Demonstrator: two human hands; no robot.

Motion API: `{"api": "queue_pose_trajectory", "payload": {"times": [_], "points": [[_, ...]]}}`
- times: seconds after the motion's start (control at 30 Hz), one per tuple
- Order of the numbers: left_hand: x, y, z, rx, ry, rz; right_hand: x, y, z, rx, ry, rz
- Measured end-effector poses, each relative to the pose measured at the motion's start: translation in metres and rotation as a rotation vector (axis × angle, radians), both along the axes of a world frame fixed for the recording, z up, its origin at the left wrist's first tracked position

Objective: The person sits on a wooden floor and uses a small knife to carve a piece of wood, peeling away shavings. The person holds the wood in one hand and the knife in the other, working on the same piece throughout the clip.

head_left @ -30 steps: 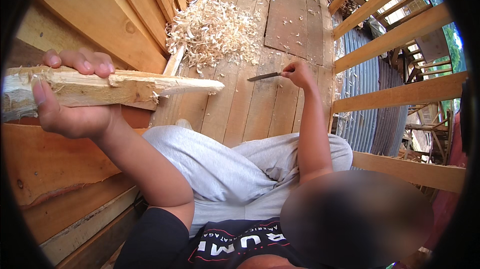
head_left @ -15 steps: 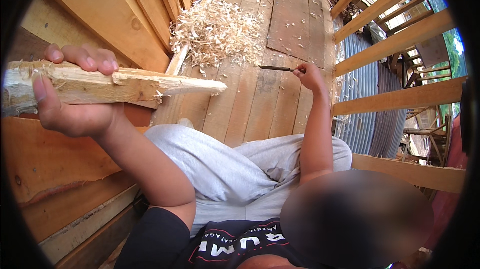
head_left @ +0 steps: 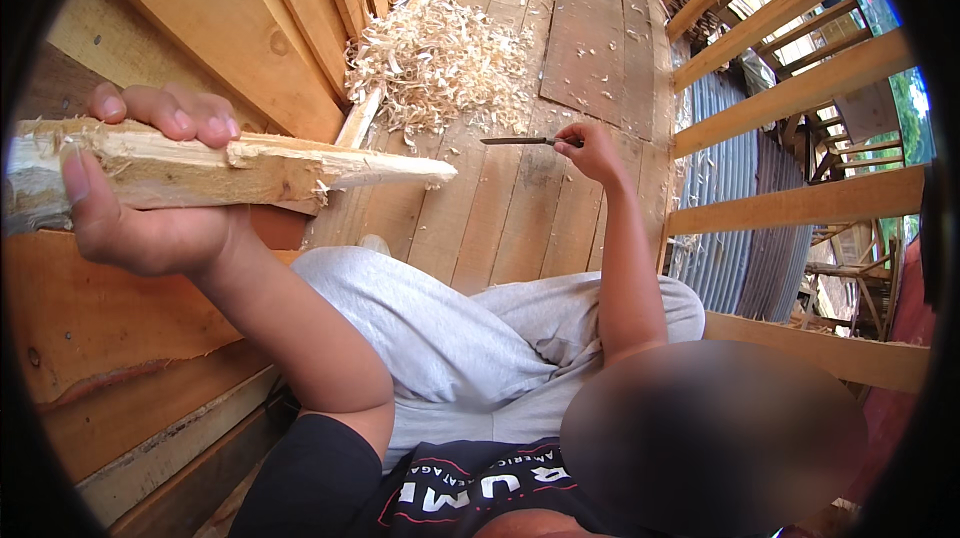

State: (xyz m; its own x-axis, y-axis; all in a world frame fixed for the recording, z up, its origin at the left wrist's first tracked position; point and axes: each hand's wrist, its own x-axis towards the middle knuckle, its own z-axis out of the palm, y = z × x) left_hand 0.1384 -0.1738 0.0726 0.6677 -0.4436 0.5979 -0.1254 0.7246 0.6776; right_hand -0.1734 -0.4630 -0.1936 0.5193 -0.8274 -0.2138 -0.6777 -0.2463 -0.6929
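My left hand is closed around a thick, rough piece of wood at the left, thumb on the near side and fingers over the top. The wood lies roughly level, and its pale, whittled end tapers to a point toward the middle of the view. Out in front, my right hand grips a thin dark knife by its handle end. The blade points left, toward the tapered tip, with a gap between them. My fingers hide most of the knife's handle.
Curled wood shavings are heaped on the plank floor beyond the wood. A board wall stands close on the left. Slatted railing runs along the right, with corrugated metal sheets outside it. My crossed legs are below.
My right hand has moved left with the knife, bringing the blade nearer the wood's tapered tip. The left hand and the wood have stayed nearly still.
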Motion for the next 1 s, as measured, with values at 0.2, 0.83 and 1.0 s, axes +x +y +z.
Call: {"api": "queue_pose_trajectory", "payload": {"times": [0.2, 0.83, 1.0], "points": [[0.0, 0.004, 0.003, -0.012, -0.003, -0.016, 0.031, 0.029, 0.006, 0.134, 0.085, 0.338], [-0.009, 0.003, 0.005, -0.018, -0.024, -0.068, 0.018, 0.013, 0.013, 0.035, 0.143, -0.036], [-0.029, -0.027, -0.001, -0.031, 0.042, -0.019, 0.005, 0.014, 0.0, 0.076, 0.104, -0.046]]}}
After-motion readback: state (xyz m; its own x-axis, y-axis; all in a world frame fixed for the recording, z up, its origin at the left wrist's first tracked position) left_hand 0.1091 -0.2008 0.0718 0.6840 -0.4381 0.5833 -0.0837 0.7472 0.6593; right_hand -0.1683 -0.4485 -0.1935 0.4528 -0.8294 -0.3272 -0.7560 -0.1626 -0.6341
